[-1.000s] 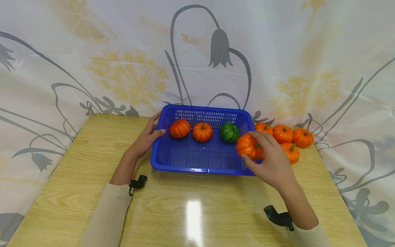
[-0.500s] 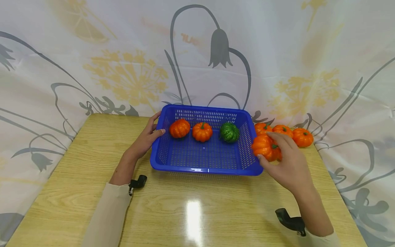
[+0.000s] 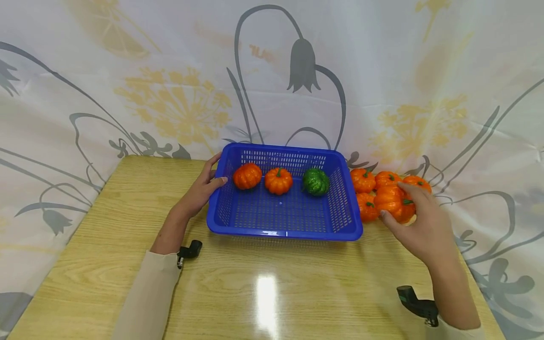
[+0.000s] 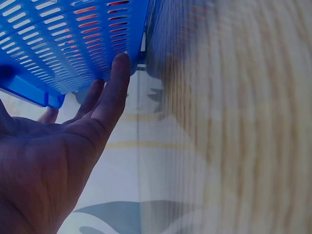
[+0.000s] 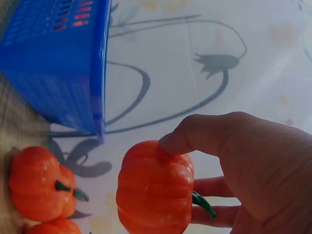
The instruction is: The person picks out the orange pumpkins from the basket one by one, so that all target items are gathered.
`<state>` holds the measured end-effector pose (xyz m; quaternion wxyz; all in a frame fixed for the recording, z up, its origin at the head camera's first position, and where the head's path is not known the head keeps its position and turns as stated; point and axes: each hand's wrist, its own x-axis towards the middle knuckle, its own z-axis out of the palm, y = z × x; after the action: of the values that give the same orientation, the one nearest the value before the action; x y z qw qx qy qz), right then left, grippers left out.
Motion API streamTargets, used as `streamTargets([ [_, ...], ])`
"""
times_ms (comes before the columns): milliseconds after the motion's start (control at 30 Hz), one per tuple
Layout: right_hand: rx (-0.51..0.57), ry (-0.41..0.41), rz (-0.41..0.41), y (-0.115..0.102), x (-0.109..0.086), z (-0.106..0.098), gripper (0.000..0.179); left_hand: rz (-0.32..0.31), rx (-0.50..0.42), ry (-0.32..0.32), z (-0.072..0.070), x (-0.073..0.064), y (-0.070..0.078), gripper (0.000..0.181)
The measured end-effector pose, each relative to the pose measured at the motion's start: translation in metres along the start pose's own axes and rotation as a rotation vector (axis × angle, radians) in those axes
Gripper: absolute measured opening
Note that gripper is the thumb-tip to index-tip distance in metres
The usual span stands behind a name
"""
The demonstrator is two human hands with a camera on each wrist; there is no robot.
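Observation:
A blue plastic basket [image 3: 250, 233] stands on the table with two small orange pumpkins, one on the left [image 3: 247, 176] and one near the middle [image 3: 278, 181], and a green pumpkin [image 3: 316, 182] inside. My left hand [image 3: 197, 193] holds the basket's left side, thumb over the rim and fingers along the outer wall [image 4: 63, 44]. To the right of the basket, my right hand [image 3: 427, 231] grips an orange pumpkin [image 5: 155, 187] between thumb and fingers. In the right wrist view its green stem points toward the palm, and it appears raised above the table.
Several more orange pumpkins lie right of the basket, among them one at the back [image 3: 362, 180] and one nearer [image 3: 367, 208], partly hidden behind the held one. A patterned cloth [image 3: 272, 71] hangs behind the wooden table [image 3: 221, 293].
My right hand has moved right with the orange pumpkin, from over the basket's right rim to over the pumpkins beside it. My left hand and the basket have stayed in place.

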<state>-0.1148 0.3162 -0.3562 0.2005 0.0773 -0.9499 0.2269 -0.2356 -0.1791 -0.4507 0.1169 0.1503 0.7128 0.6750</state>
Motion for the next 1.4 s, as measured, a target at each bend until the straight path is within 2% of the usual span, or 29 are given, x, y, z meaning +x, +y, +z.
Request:
streamTargets([
  [233, -0.017, 0.02, 0.054, 0.021, 0.004, -0.009, 0.064, 0.005, 0.003, -0.005, 0.0, 0.0, 0.0, 0.078],
  [567, -0.036, -0.051, 0.218, 0.054, 0.009, -0.014, 0.068, 0.002, 0.005, -0.002, -0.001, 0.001, -0.001, 0.078],
  [767, -0.026, -0.046, 0.3, 0.074, 0.008, -0.012, 0.068, 0.002, -0.005, -0.001, 0.0, 0.0, 0.0, 0.078],
  [1200, -0.009, 0.037, 0.366, 0.107, 0.005, 0.003, 0.071, -0.005, -0.003, -0.002, 0.0, 0.0, 0.0, 0.077],
  [1400, -0.027, 0.048, 0.364, 0.123, 0.004, 0.01, 0.071, -0.003, 0.005, -0.003, 0.0, 0.0, 0.001, 0.078],
])
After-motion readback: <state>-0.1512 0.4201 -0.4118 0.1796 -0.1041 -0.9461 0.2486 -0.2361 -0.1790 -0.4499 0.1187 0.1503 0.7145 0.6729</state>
